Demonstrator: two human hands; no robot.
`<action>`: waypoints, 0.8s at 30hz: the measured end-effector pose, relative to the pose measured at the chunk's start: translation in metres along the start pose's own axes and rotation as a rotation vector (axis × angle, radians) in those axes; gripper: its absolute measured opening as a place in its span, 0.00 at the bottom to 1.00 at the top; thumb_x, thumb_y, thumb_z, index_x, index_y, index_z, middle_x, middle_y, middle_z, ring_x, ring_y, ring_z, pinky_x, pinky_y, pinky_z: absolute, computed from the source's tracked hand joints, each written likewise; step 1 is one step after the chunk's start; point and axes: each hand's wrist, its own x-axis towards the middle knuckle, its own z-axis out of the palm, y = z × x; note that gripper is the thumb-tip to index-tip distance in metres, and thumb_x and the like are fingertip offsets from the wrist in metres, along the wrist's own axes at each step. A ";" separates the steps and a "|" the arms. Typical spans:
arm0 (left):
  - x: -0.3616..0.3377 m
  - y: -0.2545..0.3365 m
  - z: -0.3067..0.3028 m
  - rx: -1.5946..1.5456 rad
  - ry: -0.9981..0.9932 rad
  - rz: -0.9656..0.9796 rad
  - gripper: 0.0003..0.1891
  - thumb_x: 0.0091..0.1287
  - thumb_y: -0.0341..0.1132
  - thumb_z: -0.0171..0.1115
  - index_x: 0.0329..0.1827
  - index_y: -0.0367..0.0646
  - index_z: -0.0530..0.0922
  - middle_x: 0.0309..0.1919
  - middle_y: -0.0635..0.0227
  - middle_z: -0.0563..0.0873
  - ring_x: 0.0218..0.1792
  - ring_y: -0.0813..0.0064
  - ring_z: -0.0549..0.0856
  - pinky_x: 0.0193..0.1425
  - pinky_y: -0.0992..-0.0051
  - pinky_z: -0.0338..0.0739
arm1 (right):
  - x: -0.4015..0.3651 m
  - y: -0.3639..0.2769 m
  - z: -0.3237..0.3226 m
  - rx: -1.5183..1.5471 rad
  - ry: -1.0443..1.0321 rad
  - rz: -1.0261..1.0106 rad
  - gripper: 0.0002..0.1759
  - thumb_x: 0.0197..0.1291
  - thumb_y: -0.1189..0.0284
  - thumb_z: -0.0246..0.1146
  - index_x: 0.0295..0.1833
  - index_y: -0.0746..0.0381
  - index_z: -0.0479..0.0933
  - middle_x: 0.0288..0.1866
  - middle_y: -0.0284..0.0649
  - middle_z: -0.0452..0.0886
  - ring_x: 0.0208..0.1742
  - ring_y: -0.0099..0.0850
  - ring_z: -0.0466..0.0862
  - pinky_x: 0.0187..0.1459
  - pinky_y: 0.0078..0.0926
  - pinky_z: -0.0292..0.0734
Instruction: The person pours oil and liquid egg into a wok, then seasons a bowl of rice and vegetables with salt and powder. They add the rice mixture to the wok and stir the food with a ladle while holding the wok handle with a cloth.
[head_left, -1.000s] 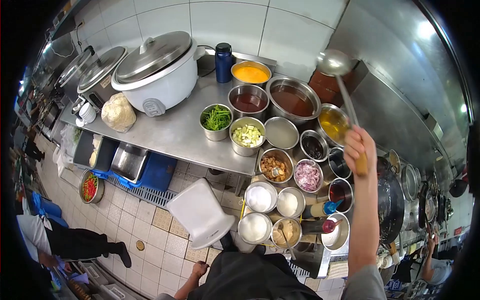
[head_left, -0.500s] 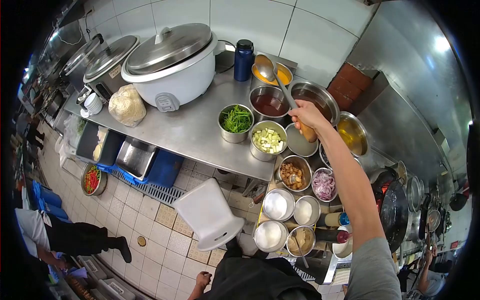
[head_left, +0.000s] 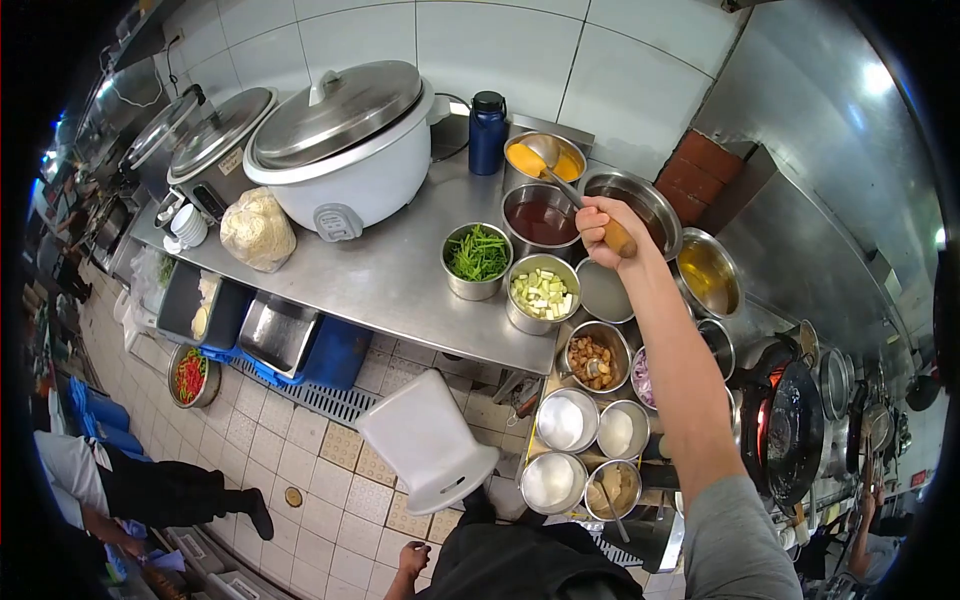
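Observation:
My right hand (head_left: 607, 228) is closed round the wooden handle of a ladle (head_left: 566, 190). The ladle's bowl is full of orange-yellow liquid and sits at the mouth of a steel pot of the same liquid (head_left: 572, 166). Below that pot stands a pot of dark red liquid (head_left: 540, 217), with a larger pot of dark liquid (head_left: 645, 195) beside my wrist. Low by my dark apron, my left hand (head_left: 413, 560) hangs with its fingers curled, and nothing shows in it. My right forearm partly hides a pot of sliced purple onion (head_left: 642, 378).
Cut greens (head_left: 476, 255), pale green cubes (head_left: 541, 292) and browned pieces (head_left: 594, 362) fill nearby pots. Flames show beside a black wok (head_left: 796, 430) at right. A rice cooker (head_left: 335, 150) and blue bottle (head_left: 487, 135) stand behind; a white stool (head_left: 425, 435) is below. Another person (head_left: 150, 480) is at left.
The ladle's bowl has gone down into the pot of orange-yellow liquid and is now filled with it. My right hand has turned slightly with the handle; my left hand stays low.

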 end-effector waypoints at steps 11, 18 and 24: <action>0.014 0.015 -0.010 0.079 -0.055 0.003 0.18 0.60 0.35 0.64 0.49 0.32 0.79 0.26 0.57 0.85 0.23 0.71 0.84 0.23 0.74 0.78 | -0.035 0.013 -0.003 0.563 -0.186 -0.170 0.10 0.68 0.75 0.50 0.40 0.74 0.64 0.20 0.30 0.68 0.13 0.16 0.70 0.12 0.12 0.66; 0.023 0.028 -0.018 0.113 -0.067 0.028 0.18 0.59 0.35 0.64 0.49 0.33 0.79 0.27 0.58 0.85 0.23 0.72 0.84 0.22 0.75 0.78 | -0.041 0.024 -0.008 0.705 -0.245 -0.244 0.24 0.70 0.74 0.49 0.62 0.77 0.50 0.22 0.34 0.68 0.13 0.20 0.70 0.14 0.16 0.67; 0.025 0.046 -0.020 0.254 -0.135 0.056 0.18 0.60 0.35 0.64 0.51 0.34 0.78 0.28 0.60 0.85 0.23 0.73 0.84 0.22 0.75 0.78 | -0.090 0.034 -0.024 0.970 -0.567 -0.263 0.29 0.71 0.73 0.47 0.70 0.72 0.43 0.18 0.33 0.67 0.14 0.26 0.70 0.16 0.23 0.69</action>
